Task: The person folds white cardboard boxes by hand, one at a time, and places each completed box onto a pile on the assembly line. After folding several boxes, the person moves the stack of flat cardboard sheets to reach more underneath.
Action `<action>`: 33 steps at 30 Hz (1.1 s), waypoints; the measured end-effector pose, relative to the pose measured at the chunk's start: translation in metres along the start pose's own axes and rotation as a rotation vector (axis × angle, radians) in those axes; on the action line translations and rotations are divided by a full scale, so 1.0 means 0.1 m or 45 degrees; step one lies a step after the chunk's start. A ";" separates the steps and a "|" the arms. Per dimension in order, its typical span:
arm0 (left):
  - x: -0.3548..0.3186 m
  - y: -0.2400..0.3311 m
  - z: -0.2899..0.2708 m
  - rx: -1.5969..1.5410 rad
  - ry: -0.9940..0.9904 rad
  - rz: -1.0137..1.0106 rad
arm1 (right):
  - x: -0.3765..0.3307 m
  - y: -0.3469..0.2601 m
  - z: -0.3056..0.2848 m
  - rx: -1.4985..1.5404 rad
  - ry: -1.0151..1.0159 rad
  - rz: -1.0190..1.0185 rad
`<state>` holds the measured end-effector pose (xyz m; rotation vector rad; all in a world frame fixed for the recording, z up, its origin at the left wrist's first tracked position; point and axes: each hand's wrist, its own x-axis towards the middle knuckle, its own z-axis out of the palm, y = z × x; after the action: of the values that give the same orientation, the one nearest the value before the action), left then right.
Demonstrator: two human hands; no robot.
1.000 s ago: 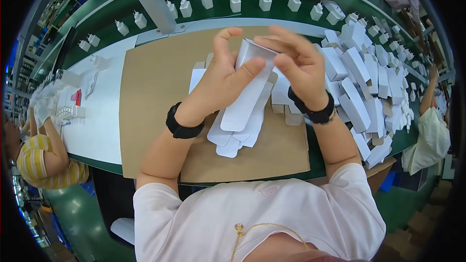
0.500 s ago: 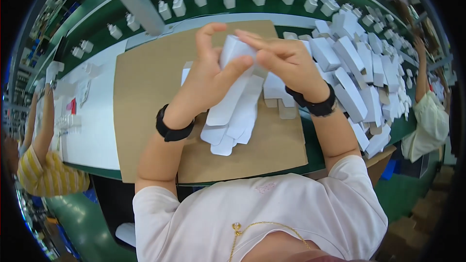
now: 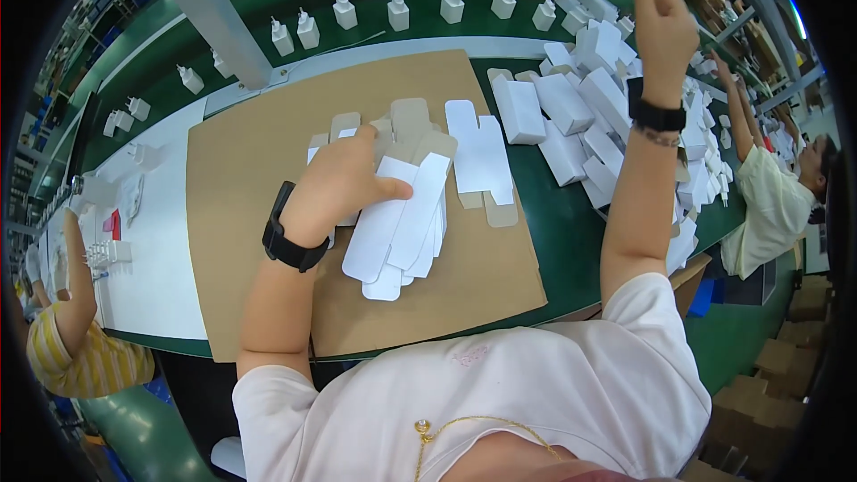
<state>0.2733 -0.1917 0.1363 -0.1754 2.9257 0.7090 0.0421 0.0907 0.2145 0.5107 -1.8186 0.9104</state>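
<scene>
On the brown cardboard sheet (image 3: 259, 214) lies a fanned stack of flat white carton blanks (image 3: 384, 282) with grey-brown insides. My left hand (image 3: 344, 180) grips the top blank (image 3: 379, 230), its thumb flat on the white face. The other fingers are partly hidden behind it. Away to the right, my right hand (image 3: 665, 36) is raised above a heap of folded white boxes (image 3: 616, 98). Its fingers are bent and drawn together, and I see nothing in them. Another flat blank (image 3: 478, 152) lies apart, right of the stack.
White charger-like plugs (image 3: 398, 11) stand in a row along the green shelf at the back. A grey post (image 3: 210, 18) rises at the back left. People work on both sides; one in a yellow striped shirt (image 3: 85, 344) is at the left.
The folded white box that was between my hands has left them. My right hand has swung up and right over the heap. My left hand has dropped onto the stack of blanks.
</scene>
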 end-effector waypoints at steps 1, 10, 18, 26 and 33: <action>-0.02 -0.04 0.01 -0.022 0.048 -0.002 | -0.12 -0.12 0.06 0.040 -0.088 0.054; -0.07 0.09 -0.16 -0.270 0.116 -0.098 | -0.81 -1.23 0.06 0.572 -0.898 0.220; -0.14 0.15 -0.23 -0.277 0.241 -0.052 | -1.08 -1.42 0.07 0.680 -1.184 0.074; -0.16 0.35 -0.06 -0.971 0.837 0.153 | -1.29 -1.61 0.20 0.876 -0.890 0.113; -0.05 0.20 -0.04 -1.367 0.269 0.541 | -1.14 -1.44 0.20 1.369 -1.169 0.502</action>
<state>0.2749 -0.1759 0.1492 0.3080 2.4036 2.3611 0.1775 -0.0215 0.1574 1.4399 -2.1070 2.2063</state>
